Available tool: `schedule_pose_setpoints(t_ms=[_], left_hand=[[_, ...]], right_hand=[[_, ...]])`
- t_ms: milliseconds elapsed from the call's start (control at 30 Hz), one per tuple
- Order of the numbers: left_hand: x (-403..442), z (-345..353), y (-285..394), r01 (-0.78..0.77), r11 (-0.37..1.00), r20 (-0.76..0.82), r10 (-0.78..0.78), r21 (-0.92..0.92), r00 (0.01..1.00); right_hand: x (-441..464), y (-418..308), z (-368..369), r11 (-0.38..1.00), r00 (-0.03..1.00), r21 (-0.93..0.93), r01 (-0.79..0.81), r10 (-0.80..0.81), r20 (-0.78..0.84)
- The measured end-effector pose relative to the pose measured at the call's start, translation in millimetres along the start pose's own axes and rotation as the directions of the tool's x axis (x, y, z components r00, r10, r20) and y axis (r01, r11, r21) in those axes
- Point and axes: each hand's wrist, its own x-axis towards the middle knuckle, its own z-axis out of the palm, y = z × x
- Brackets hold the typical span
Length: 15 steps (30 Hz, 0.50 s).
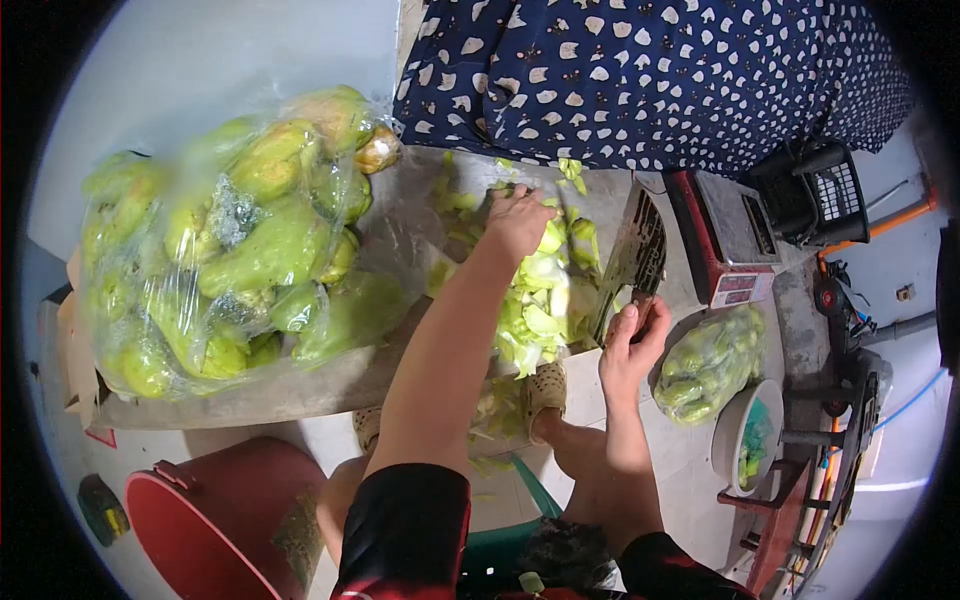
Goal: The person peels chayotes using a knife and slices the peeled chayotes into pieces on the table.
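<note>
My right hand (632, 340) is closed round the brown handle of a large cleaver (638, 245), its dark, wet blade pointing up and away from me. My left hand (518, 222) reaches to the far part of a pile of pale green cut pieces and peelings (540, 300). Its fingers are bent down among the green pieces, and what lies under them is hidden. The pile rests on a grey work surface (400, 345), between the two hands and toward the near edge.
A big clear bag of green vegetables (240, 245) fills the left. At right are a red scale (725, 235), black basket (815, 195), another filled bag (712, 365) and white basin (748, 437). A red bucket (225, 515) stands below left. Patterned dark cloth (640, 80) hangs behind.
</note>
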Motion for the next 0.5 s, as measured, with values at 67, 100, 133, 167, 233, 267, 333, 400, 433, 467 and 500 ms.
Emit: schedule_pose_setpoints(t_ms=[67, 100, 133, 167, 233, 267, 333, 400, 433, 467, 500], left_hand=[[10, 0, 1, 0.001, 1.0, 0.022, -0.002, 0.021, 1.0], [9, -5, 3, 0.001, 0.999, 0.043, -0.003, 0.043, 0.999], [6, -9, 4, 0.002, 0.999, 0.044, -0.004, 0.044, 0.999], [2, -14, 5, 0.019, 0.998, 0.09, -0.024, 0.061, 0.996], [-4, -21, 6, 0.033, 0.996, 0.131, -0.044, 0.082, 0.99], [-5, -20, 4, 0.04, 0.996, 0.106, -0.048, 0.078, 0.993], [-8, -14, -6, 0.052, 0.996, 0.081, -0.058, 0.078, 0.995], [-8, -4, -21, 0.042, 0.996, -0.137, -0.052, -0.077, 0.989], [-6, 3, -31, 0.045, 0.996, -0.135, -0.055, -0.076, 0.989], [-4, 8, -42, -0.068, 0.953, -0.277, -0.017, -0.295, 0.961], [-5, 10, -51, -0.206, 0.856, -0.419, -0.014, -0.474, 0.908]], right_hand=[[1, 1, -1, 1.0, 1.0, 0.007, 0.007, -0.007, -0.01], [1, 2, -2, 1.0, 1.0, 0.005, 0.006, -0.006, -0.006], [1, 2, -2, 1.0, 1.0, 0.003, 0.005, -0.005, -0.001], [0, 0, -3, 1.0, 1.0, 0.005, 0.005, -0.005, -0.002], [-2, -3, -3, 0.996, 0.997, 0.047, -0.072, 0.071, 0.024], [-2, -6, -3, 0.996, 0.997, 0.05, -0.071, 0.07, 0.023], [-2, -12, -1, 0.988, 0.995, 0.118, -0.095, 0.09, 0.045], [-2, 2, 0, 0.995, 0.999, 0.086, -0.042, 0.039, 0.036], [-3, 4, 1, 0.999, 1.0, 0.053, 0.006, -0.008, 0.025], [-4, 2, 0, 0.998, 1.0, 0.056, 0.004, -0.006, 0.031], [-4, -4, 2, 0.995, 0.999, 0.103, -0.011, 0.006, 0.046]])
